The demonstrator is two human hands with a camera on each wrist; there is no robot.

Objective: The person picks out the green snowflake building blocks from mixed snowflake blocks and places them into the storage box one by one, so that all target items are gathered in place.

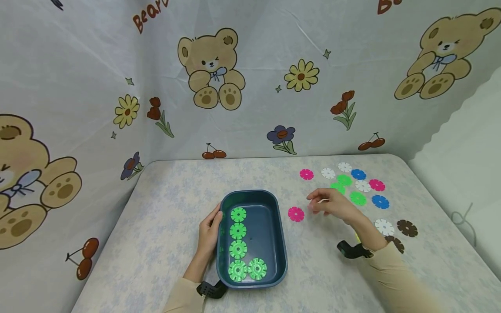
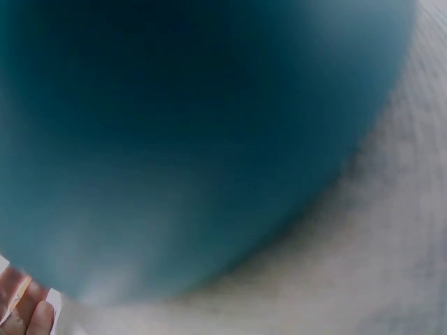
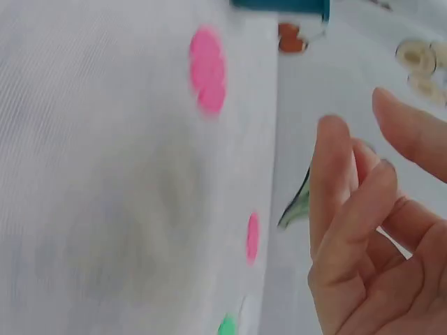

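Note:
On the table, a dark blue plastic tray [image 1: 270, 243] contains several green notched snowflake discs [image 1: 238, 249], mostly along its left side. My left hand [image 1: 209, 232] rests against the tray's left wall, its thumb at the rim. In the left wrist view, the blurred tray [image 2: 174, 174] covers most of the hand, with fingertips [image 2: 40, 319] in the lower left corner. My right hand [image 1: 332, 204] hovers above the table, right of a pink disc [image 1: 296, 214]. In the right wrist view, the right hand [image 3: 377, 244] has bent fingers and thumb apart, holding nothing.
Loose green [image 1: 358, 198], blue [image 1: 380, 201], white [image 1: 362, 186] and pink discs [image 1: 377, 185] lie at the far right. Brown discs [image 1: 407, 228] and a white disc [image 1: 384, 227] lie near the right forearm, which partly covers a yellow piece. A bear-print cloth [image 1: 250, 130] hangs behind.

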